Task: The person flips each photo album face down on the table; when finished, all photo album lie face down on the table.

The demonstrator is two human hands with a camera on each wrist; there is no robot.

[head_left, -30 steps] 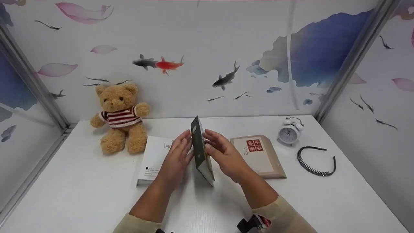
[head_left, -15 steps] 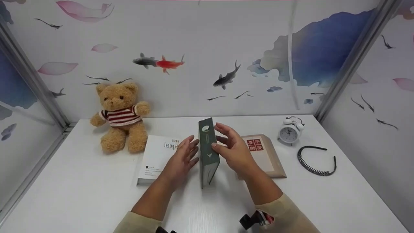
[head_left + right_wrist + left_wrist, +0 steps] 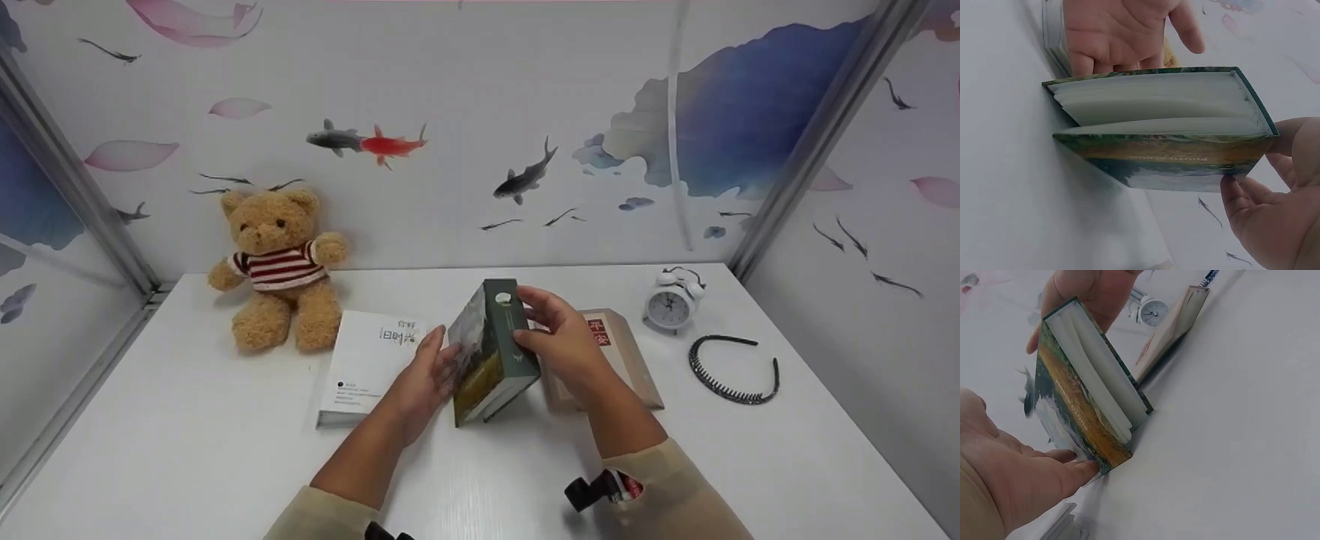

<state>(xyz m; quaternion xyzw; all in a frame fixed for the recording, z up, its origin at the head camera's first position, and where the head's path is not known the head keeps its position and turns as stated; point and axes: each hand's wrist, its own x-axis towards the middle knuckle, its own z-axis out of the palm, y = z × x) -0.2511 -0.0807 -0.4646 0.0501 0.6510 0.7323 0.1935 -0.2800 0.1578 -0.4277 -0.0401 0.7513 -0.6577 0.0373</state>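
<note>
Green-spined photo album (image 3: 508, 330) is held tilted between both hands, spine uppermost, pages angled down, between the white book (image 3: 360, 371) and the tan-bordered book (image 3: 637, 379) on the tabletop (image 3: 240, 457). Spine side is pinched by the right hand (image 3: 571, 346), thumb on the spine, fingers on the far cover. Left hand (image 3: 426, 381) is spread, fingers fairly straight, laid against the near cover towards the fore-edge; nothing is gripped by it. Pages are slightly fanned; whether the tabletop is touched by the lower edges can't be told. Step in hand, as judged: album is being steadied and oriented. Next move seems to call for the pinch to be held firm and the covers pressed together by the left palm, so page splay is limited.
</note>
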